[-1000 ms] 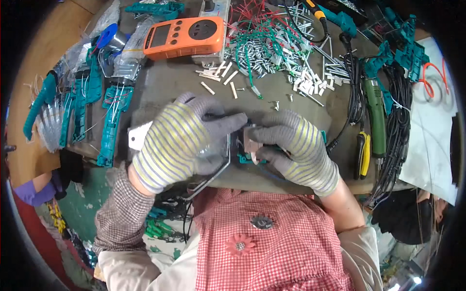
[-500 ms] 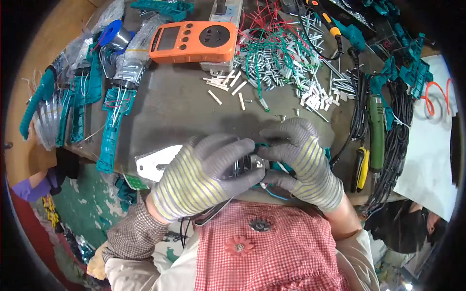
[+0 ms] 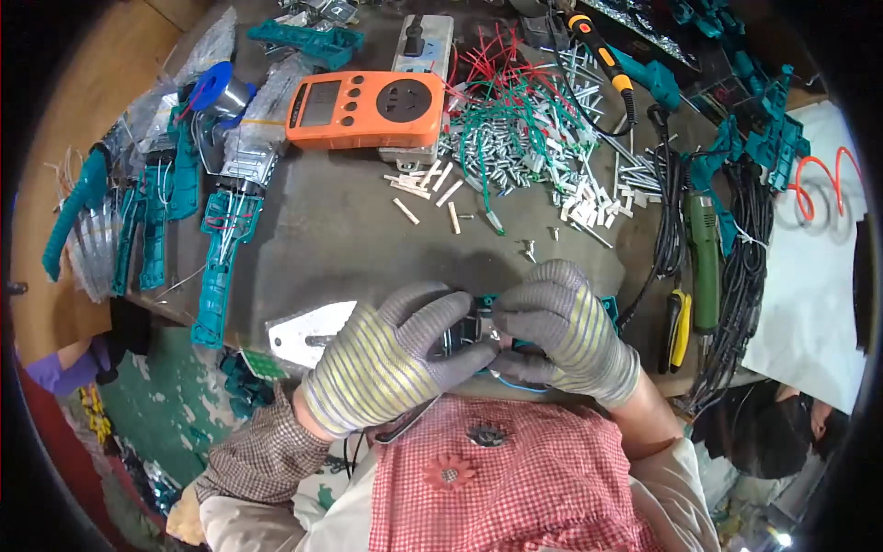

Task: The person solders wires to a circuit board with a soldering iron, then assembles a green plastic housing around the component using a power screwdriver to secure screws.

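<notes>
Striped-gloved left hand (image 3: pixel 382 359) curled round glossy black part (image 3: pixel 466 333); right hand (image 3: pixel 578 333) pinched at its right end, hold unclear. Likely stiff, slick; grip near and far sides.

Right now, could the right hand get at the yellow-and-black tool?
Probably yes: the tool lies near the right hand, its yellow side uncovered, though that hand is busy at the dark workpiece.

Centre: dark part (image 3: pixel 460 337) mostly hidden in grip of left hand (image 3: pixel 395 354). White plate (image 3: pixel 299 335): right end lost behind same hand. Teal piece (image 3: pixel 609 310) largely covered by right hand (image 3: pixel 570 336). Lower edge: checked apron (image 3: pixel 515 488) cut off. Upper left: meter display (image 3: pixel 320 104) too small to read.
</notes>
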The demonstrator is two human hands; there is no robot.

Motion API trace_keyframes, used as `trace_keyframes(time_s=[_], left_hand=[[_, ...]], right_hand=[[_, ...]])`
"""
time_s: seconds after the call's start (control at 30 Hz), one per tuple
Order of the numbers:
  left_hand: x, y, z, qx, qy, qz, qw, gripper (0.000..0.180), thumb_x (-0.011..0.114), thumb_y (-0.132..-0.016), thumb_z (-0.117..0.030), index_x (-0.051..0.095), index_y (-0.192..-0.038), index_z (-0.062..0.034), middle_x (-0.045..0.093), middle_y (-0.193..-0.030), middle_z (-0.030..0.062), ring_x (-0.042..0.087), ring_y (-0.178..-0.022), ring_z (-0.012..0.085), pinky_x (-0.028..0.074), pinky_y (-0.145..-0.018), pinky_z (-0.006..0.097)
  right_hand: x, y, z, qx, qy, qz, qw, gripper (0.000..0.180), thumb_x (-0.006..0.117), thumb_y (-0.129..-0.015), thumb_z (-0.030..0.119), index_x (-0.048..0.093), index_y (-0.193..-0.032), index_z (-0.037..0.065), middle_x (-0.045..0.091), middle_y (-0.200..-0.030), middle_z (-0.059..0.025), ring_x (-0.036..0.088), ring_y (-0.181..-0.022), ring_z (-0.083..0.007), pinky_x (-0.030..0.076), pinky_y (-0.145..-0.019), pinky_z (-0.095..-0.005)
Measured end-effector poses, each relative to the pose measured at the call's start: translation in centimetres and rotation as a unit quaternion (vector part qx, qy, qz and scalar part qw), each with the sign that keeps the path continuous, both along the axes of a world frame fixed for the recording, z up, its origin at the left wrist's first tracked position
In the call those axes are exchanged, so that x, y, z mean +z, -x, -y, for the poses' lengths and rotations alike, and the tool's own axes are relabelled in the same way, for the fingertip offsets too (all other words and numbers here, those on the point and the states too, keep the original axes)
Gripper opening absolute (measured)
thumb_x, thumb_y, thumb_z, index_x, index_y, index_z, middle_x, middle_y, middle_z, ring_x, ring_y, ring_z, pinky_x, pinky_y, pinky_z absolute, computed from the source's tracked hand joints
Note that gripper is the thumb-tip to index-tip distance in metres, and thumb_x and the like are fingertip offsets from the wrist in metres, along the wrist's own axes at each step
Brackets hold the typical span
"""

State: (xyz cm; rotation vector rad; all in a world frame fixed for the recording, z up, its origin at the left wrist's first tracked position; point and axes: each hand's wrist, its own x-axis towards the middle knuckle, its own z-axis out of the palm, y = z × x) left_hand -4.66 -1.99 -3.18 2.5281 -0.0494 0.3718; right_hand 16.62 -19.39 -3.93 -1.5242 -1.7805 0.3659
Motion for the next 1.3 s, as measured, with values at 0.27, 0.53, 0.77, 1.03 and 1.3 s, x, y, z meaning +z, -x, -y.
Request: trace_keyframes(time_s=[0.27,0.53,0.77,1.03,1.3], left_hand=[[0.1,0.0,-0.1,-0.002,-0.031,0.015,0.999,0.036,0.093,-0.075,-0.023,0.082,-0.108,-0.0304,0.068,-0.123,0.0109,0.07,-0.113,0.038,0.061,-0.088,0.049],[0.7,-0.7,-0.3,-0.007,-0.072,-0.015,0.997,0.035,0.092,-0.074,-0.028,0.082,-0.107,-0.0342,0.068,-0.125,0.0053,0.067,-0.116,0.0332,0.058,-0.088,0.048],[0.5,-0.6,-0.1,-0.03,-0.101,-0.005,0.994,0.038,0.086,-0.074,-0.025,0.079,-0.109,-0.0355,0.065,-0.128,0.0041,0.063,-0.118,0.0343,0.057,-0.09,0.05],[1.3,-1.0,0.0,-0.013,-0.097,-0.017,0.995,0.041,0.078,-0.079,-0.018,0.076,-0.119,-0.0293,0.067,-0.126,0.0106,0.068,-0.117,0.0355,0.059,-0.086,0.047],[1.4,-0.7,0.9,0.0,-0.117,-0.015,0.993,0.045,0.077,-0.084,-0.021,0.075,-0.127,-0.0334,0.066,-0.134,0.0123,0.068,-0.119,0.0374,0.055,-0.097,0.054]], right_hand=[[0.8,0.6,0.3,-0.028,0.03,0.083,0.996,0.061,0.093,-0.069,0.033,0.075,-0.123,0.012,0.072,-0.11,-0.0046,0.067,-0.104,-0.029,0.054,-0.091,-0.0469],[0.8,-0.1,-0.1,-0.027,0.018,0.057,0.998,0.062,0.088,-0.074,0.036,0.073,-0.129,0.012,0.077,-0.124,-0.0061,0.07,-0.111,-0.0288,0.055,-0.09,-0.0475],[1.6,1.0,0.4,-0.071,0.035,0.089,0.993,0.061,0.087,-0.08,0.031,0.069,-0.135,0.011,0.076,-0.13,-0.0077,0.072,-0.12,-0.0306,0.057,-0.095,-0.0468],[6.0,-3.9,0.7,-0.196,0.064,0.194,0.959,0.056,0.081,-0.083,0.018,0.067,-0.136,0.004,0.074,-0.125,-0.0143,0.069,-0.118,-0.0365,0.057,-0.097,-0.0466],[1.7,-22.2,-1.8,-0.47,0.182,0.485,0.715,0.04,0.085,-0.087,0.027,0.071,-0.12,0.011,0.078,-0.096,-0.017,0.075,-0.102,-0.0376,0.058,-0.09,-0.0507]])
